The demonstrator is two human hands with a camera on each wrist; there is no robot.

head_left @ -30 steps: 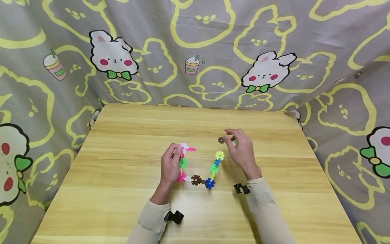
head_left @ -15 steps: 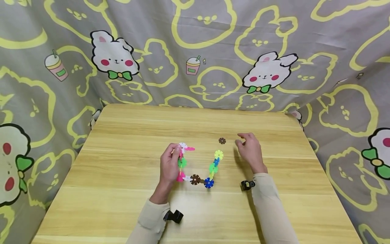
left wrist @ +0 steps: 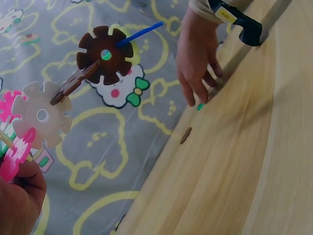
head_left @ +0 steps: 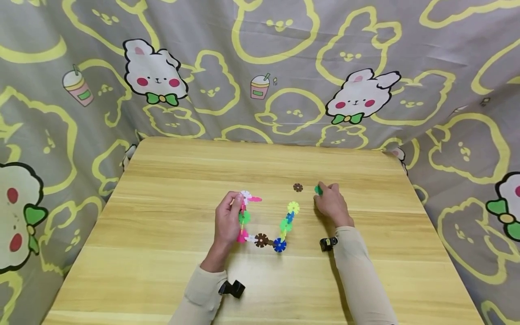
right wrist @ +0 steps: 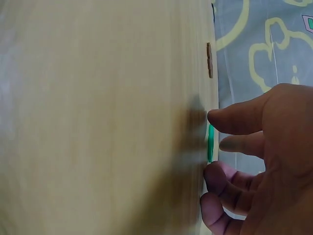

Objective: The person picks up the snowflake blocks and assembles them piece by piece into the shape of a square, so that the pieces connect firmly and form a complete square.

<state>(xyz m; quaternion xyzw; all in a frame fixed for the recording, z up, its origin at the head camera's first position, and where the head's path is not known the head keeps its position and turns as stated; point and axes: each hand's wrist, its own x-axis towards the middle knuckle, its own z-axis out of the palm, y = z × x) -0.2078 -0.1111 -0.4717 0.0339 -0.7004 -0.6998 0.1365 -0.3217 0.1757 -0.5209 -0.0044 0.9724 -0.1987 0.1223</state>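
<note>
My left hand (head_left: 227, 219) grips one side of a chain of colourful snowflake discs, near its white end disc (head_left: 245, 197). The chain hangs in a U shape, with a pink disc (head_left: 255, 199) sticking out from the white one. A brown disc (left wrist: 105, 55) and a blue disc (head_left: 279, 245) are along the bottom, and a yellow disc (head_left: 293, 207) tops the free right side. Farther right, my right hand (head_left: 334, 204) is down at the tabletop, thumb and fingers around the edges of a green snowflake disc (right wrist: 211, 143). Its fingers partly cover that disc.
A loose brown snowflake disc (head_left: 298, 187) lies on the wooden table (head_left: 162, 180), left of the right hand. Patterned grey curtains (head_left: 227, 67) enclose the table's back and sides. Each wrist carries a small black camera (head_left: 232, 289).
My right hand first drew back to the right from beside the loose brown disc, then lowered its fingers onto the green disc. The left hand and chain stay nearly still.
</note>
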